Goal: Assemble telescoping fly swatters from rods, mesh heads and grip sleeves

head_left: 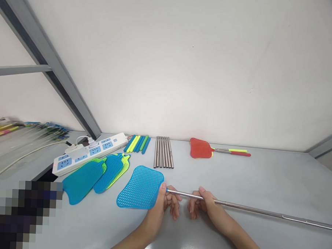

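Note:
A blue fly swatter (141, 189) with a mesh head lies across both hands, its metal telescopic rod drawn out long to the right edge of the view. My left hand (165, 201) pinches its neck between thumb and fingers, just where the mesh meets the rod. Farther along, my right hand (203, 203) is closed around the rod, thumb on top. A bit of blue shows at the rod's far right end, cut off by the frame. Behind the hands lie several bare metal rods (164, 152), side by side.
Loose swatter heads (82, 179) in blue and yellow-green overlap at the left, against a white power strip (79, 157) with plugs and cords. Coloured handle sleeves (137, 143) lie near the wall. Red-headed swatters (201, 148) rest at the back right. A grey metal frame (63, 79) rises at left.

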Available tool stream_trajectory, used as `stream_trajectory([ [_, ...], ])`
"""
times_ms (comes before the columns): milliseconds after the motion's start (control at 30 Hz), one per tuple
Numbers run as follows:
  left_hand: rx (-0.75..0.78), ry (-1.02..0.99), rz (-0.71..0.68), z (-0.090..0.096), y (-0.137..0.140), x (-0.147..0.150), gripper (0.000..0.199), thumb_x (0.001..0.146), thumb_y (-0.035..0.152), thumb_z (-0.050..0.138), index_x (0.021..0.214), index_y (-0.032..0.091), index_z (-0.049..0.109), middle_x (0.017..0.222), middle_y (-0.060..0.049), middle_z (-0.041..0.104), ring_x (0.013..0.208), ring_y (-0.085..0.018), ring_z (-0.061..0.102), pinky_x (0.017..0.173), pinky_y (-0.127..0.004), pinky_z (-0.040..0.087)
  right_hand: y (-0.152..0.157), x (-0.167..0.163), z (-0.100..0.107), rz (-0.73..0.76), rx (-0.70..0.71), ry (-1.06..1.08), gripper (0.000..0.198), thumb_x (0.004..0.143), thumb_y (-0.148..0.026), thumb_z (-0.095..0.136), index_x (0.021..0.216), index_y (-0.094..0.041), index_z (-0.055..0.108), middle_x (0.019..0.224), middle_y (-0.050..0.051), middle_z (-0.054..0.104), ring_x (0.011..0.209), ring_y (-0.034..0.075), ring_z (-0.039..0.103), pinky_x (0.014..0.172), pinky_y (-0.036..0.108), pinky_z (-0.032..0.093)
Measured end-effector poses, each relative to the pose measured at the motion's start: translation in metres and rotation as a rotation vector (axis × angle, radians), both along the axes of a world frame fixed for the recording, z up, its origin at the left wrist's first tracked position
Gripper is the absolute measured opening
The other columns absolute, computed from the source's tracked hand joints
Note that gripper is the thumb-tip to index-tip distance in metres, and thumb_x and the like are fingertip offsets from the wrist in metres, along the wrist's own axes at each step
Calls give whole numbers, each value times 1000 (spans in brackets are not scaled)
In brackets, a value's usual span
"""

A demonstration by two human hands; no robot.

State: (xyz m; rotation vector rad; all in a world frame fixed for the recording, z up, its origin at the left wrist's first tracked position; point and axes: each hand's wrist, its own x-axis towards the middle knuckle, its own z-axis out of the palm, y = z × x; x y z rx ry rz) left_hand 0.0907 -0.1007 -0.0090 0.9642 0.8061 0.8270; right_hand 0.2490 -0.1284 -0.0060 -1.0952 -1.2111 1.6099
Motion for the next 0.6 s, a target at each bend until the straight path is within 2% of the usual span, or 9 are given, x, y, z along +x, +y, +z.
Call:
stream_trajectory([
  [267, 2, -19, -3, -2, -4, 2, 52, 81, 50, 19, 64, 14, 53, 41, -1, 50, 38, -11, 43, 45, -23, 32, 0, -2, 3, 6, 4, 0, 59, 81, -52, 18, 55, -14, 55, 49, 3, 50, 48, 13, 45, 53, 27, 36],
  [600, 46, 6, 1, 5, -7, 3, 53, 79, 54, 19, 63, 16, 51, 39, 0, 48, 39, -12, 42, 48, -24, 32, -1, -3, 1, 7, -13, 19, 62, 81, -53, 12, 53, -15, 53, 48, 3, 49, 47, 14, 44, 54, 28, 35],
])
